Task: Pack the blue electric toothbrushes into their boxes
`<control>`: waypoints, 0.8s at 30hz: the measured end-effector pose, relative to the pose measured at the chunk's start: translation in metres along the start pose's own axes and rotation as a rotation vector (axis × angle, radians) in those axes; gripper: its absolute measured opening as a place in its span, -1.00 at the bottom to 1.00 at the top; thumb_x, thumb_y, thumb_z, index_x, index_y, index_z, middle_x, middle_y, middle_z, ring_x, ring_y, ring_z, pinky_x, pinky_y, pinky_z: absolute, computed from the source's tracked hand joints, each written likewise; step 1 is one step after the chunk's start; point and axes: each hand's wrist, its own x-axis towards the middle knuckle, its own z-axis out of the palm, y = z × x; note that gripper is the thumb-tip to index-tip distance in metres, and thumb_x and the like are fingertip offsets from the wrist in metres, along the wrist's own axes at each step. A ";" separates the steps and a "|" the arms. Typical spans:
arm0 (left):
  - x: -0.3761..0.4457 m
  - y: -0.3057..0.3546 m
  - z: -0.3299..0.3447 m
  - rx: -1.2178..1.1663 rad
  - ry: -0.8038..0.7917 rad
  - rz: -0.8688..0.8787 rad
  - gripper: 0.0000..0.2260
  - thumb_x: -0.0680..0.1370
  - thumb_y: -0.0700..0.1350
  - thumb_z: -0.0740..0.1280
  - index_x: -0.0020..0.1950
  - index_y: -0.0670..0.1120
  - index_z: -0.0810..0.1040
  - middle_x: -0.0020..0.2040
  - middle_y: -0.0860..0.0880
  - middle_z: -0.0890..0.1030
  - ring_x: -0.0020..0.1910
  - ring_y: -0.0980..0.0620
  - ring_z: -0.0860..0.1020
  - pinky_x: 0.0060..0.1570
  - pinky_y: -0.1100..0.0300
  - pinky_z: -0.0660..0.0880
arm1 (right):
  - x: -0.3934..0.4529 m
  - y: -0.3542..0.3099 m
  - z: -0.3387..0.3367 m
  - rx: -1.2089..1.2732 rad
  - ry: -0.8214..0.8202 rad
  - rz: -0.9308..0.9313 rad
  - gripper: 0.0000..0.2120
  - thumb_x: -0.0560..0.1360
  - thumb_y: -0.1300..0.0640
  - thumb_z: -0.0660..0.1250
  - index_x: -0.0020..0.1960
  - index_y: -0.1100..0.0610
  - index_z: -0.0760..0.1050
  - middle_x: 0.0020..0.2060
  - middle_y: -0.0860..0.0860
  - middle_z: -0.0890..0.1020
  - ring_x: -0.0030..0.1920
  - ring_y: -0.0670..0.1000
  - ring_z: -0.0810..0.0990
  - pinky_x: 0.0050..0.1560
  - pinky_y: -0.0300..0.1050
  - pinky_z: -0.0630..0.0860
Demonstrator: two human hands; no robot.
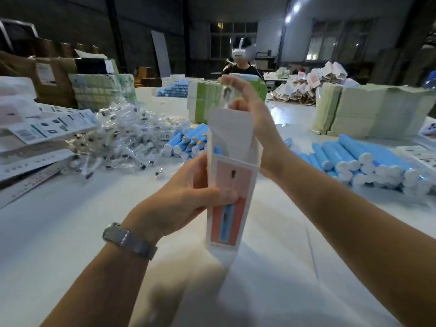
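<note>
My left hand (188, 199) grips an upright white toothbrush box (230, 201) with a pink front panel, its top flap standing open. Above the opening, my right hand (250, 114) pinches a small clear packet with a brush head (227, 95) inside; the packet hangs over the flap. Whether a toothbrush sits inside the box is hidden. Blue toothbrush handles lie in a pile (186, 143) just behind the box, and a bigger stack (363, 161) lies to the right.
A heap of clear bagged brush heads (122, 138) lies left of centre. Flat printed boxes (35, 138) are stacked at far left, pale green cartons (368, 112) at back right. A person (243, 60) with a headset stands across the white table (70, 220).
</note>
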 end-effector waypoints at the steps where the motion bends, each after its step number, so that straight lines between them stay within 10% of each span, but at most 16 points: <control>1: 0.001 -0.003 0.002 0.003 0.032 0.009 -0.50 0.27 -0.17 0.49 0.18 -0.12 0.48 -0.13 -0.02 0.70 -0.11 0.03 0.68 -0.13 0.21 0.60 | -0.001 -0.004 -0.008 0.024 0.048 -0.065 -0.58 0.60 0.40 0.18 0.40 0.10 0.38 -0.24 -0.08 0.46 -0.23 -0.15 0.52 -0.18 -0.22 0.50; 7: 0.007 -0.014 0.016 0.056 0.095 0.088 -0.59 0.50 -0.21 0.38 0.27 0.16 0.49 0.10 -0.10 0.67 0.11 -0.18 0.66 0.02 0.06 0.63 | -0.021 -0.037 -0.050 0.037 0.214 -0.408 -0.79 0.53 0.27 0.35 0.12 0.07 0.47 -0.23 -0.16 0.60 -0.24 -0.03 0.60 -0.41 -0.17 0.46; 12: 0.008 -0.014 0.020 0.090 0.115 0.096 -0.61 0.53 -0.13 0.37 0.31 0.12 0.40 0.15 -0.17 0.63 0.09 -0.19 0.67 -0.03 0.07 0.63 | -0.026 -0.047 -0.050 -0.060 0.183 -0.592 -0.59 0.48 0.36 0.37 0.23 0.09 0.33 -0.24 -0.02 0.50 -0.30 -0.02 0.57 -0.42 -0.21 0.45; 24: 0.012 -0.019 0.017 0.160 0.121 0.134 -0.72 0.51 -0.06 0.35 0.05 0.36 0.49 0.10 -0.08 0.60 0.10 -0.16 0.65 0.04 -0.06 0.64 | -0.027 -0.014 -0.045 -0.606 -0.004 -0.507 -0.76 0.47 0.15 0.47 0.10 0.16 0.59 -0.14 -0.21 0.52 -0.15 -0.13 0.52 -0.27 -0.43 0.39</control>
